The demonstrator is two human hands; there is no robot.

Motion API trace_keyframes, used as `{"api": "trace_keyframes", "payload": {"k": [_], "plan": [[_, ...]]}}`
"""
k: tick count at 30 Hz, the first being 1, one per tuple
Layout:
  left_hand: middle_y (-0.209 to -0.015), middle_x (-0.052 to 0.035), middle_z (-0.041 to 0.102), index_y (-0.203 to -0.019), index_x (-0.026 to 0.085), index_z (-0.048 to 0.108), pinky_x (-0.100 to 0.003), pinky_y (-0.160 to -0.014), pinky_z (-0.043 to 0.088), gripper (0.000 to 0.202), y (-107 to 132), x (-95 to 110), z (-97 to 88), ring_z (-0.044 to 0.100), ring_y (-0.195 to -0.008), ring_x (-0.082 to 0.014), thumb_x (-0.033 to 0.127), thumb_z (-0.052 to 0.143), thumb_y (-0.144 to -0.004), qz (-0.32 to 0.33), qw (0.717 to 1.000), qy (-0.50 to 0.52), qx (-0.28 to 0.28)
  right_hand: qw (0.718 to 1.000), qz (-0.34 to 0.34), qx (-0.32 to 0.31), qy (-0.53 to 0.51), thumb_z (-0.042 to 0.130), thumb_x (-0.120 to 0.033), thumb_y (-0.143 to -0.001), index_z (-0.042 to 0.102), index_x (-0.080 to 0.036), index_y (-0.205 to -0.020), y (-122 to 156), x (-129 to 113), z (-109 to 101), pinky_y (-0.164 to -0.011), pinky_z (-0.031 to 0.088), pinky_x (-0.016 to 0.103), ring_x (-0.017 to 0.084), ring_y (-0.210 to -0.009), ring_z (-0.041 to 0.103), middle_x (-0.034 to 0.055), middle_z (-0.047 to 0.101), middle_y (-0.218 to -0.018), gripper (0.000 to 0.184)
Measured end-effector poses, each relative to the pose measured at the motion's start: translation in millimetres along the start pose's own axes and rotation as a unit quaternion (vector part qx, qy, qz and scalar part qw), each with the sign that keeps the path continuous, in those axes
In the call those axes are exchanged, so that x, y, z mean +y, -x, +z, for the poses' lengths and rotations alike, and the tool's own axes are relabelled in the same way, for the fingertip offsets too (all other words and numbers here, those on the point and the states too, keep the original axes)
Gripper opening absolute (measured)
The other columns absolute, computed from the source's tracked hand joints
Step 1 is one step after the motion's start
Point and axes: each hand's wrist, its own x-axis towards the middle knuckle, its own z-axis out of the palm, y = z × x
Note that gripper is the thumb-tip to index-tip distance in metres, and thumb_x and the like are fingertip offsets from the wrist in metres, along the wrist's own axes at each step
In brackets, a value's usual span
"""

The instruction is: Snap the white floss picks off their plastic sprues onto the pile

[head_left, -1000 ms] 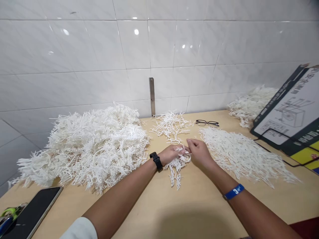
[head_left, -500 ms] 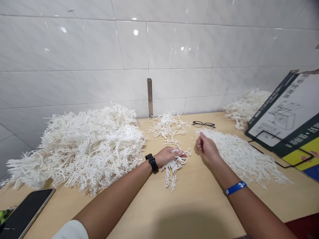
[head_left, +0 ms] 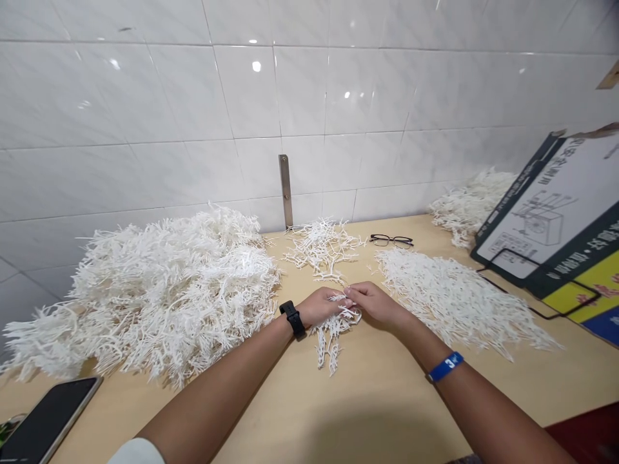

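Observation:
White branching plastic pieces [head_left: 329, 341], thin and coral-like, hang from my left hand [head_left: 320, 305], which is closed around them just above the table. My right hand [head_left: 376, 303] meets it from the right, thumb and fingers pinched at the edge of the same bunch. What exactly the right fingertips grip is too small to make out. Behind both hands lies a small loose heap of similar white branched pieces [head_left: 323, 248]. A flat spread of white pieces [head_left: 449, 296] is just right of my right hand.
A large white pile [head_left: 184, 290] covers the table's left side. Black-framed glasses [head_left: 391, 241] lie at the back. A printed box [head_left: 536, 219] leans at right, a thin black wire frame [head_left: 556, 316] before it. Another white heap [head_left: 469, 203] sits behind; a phone [head_left: 48, 419] lies front left.
My right hand has moved left from beside the flat spread to the bunch in my left hand. The left hand stays closed on its pieces. The view has shifted slightly.

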Motion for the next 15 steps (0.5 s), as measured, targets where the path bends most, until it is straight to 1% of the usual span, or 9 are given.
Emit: {"api": "trace_keyframes", "payload": {"k": [4, 8, 9, 10, 11, 12, 13, 14, 15], "plan": [[-0.076, -0.0069, 0.064, -0.08, 0.009, 0.068, -0.027, -0.071, 0.04, 0.043, -3, 0, 0.0, 0.053, -0.068, -0.0136, 0.051, 0.066, -0.074, 0.008, 0.999, 0.037, 0.0, 0.992, -0.002, 0.086, 0.092, 0.044, -0.046, -0.087, 0.048, -0.017, -0.052, -3, -2, 4, -0.052, 0.031, 0.025, 0.012, -0.05, 0.042, -0.0009, 0.048, -0.051, 0.046], [-0.071, -0.0057, 0.062, -0.074, 0.009, 0.066, -0.027, -0.069, 0.039, 0.04, -5, 3, -0.7, 0.052, -0.065, -0.0129, 0.049, 0.069, -0.071, 0.009, 0.997, 0.066, 0.038, 0.978, -0.022, 0.136, 0.154, 0.041, -0.041, -0.089, 0.047, -0.018, -0.05, -10, 3, 11, -0.053, 0.031, 0.025, 0.012, -0.05, 0.044, -0.0007, 0.05, -0.05, 0.046], [-0.07, -0.0057, 0.062, -0.073, 0.009, 0.066, -0.027, -0.069, 0.04, 0.04, -5, 3, -1.1, 0.052, -0.065, -0.0132, 0.049, 0.07, -0.07, 0.007, 0.996, 0.076, 0.044, 0.973, -0.023, 0.161, 0.162, 0.043, -0.042, -0.088, 0.047, -0.018, -0.05, -11, 5, 10, -0.052, 0.03, 0.025, 0.012, -0.049, 0.044, -0.0011, 0.049, -0.049, 0.045], [-0.072, -0.0062, 0.063, -0.074, 0.009, 0.066, -0.028, -0.07, 0.04, 0.039, -4, 4, -1.6, 0.054, -0.067, -0.0138, 0.048, 0.071, -0.07, 0.005, 0.996, 0.085, 0.041, 0.964, -0.019, 0.205, 0.166, 0.045, -0.042, -0.087, 0.045, -0.018, -0.05, -13, 7, 7, -0.051, 0.029, 0.025, 0.012, -0.048, 0.042, -0.0017, 0.047, -0.048, 0.044], [-0.075, -0.0072, 0.064, -0.075, 0.009, 0.067, -0.028, -0.072, 0.041, 0.039, -3, 4, -2.0, 0.055, -0.069, -0.0148, 0.047, 0.071, -0.07, 0.004, 0.996, 0.09, 0.027, 0.951, -0.011, 0.261, 0.167, 0.046, -0.043, -0.086, 0.042, -0.019, -0.049, -15, 8, 1, -0.049, 0.027, 0.025, 0.011, -0.047, 0.039, -0.0025, 0.044, -0.047, 0.044], [-0.079, -0.0083, 0.065, -0.077, 0.009, 0.068, -0.029, -0.074, 0.041, 0.038, -2, 4, -2.4, 0.057, -0.073, -0.0158, 0.046, 0.072, -0.07, 0.002, 0.996, 0.093, 0.009, 0.922, 0.005, 0.353, 0.162, 0.049, -0.044, -0.084, 0.038, -0.02, -0.05, -17, 10, -9, -0.047, 0.025, 0.026, 0.011, -0.047, 0.035, -0.0034, 0.04, -0.046, 0.043], [-0.082, -0.0092, 0.066, -0.079, 0.009, 0.069, -0.029, -0.075, 0.042, 0.037, -1, 4, -2.6, 0.058, -0.075, -0.0165, 0.045, 0.072, -0.07, -0.002, 0.996, 0.094, -0.006, 0.897, 0.017, 0.411, 0.162, 0.046, -0.044, -0.085, 0.033, -0.021, -0.051, -18, 11, -21, -0.046, 0.021, 0.026, 0.011, -0.046, 0.03, -0.0042, 0.034, -0.045, 0.043], [-0.084, -0.0097, 0.066, -0.079, 0.009, 0.069, -0.03, -0.076, 0.042, 0.036, -1, 4, -2.7, 0.058, -0.076, -0.0168, 0.043, 0.072, -0.07, -0.008, 0.995, 0.097, -0.014, 0.88, 0.022, 0.446, 0.163, 0.042, -0.044, -0.087, 0.03, -0.022, -0.054, -20, 10, -36, -0.046, 0.019, 0.027, 0.011, -0.047, 0.027, -0.0045, 0.03, -0.045, 0.042], [-0.082, -0.0094, 0.066, -0.078, 0.009, 0.068, -0.03, -0.075, 0.042, 0.035, -1, 5, -2.5, 0.058, -0.074, -0.0165, 0.043, 0.072, -0.07, -0.015, 0.994, 0.111, -0.001, 0.865, 0.023, 0.473, 0.167, 0.041, -0.043, -0.087, 0.029, -0.022, -0.055, -21, 9, -52, -0.046, 0.018, 0.027, 0.012, -0.049, 0.027, -0.0042, 0.029, -0.046, 0.041]]}}
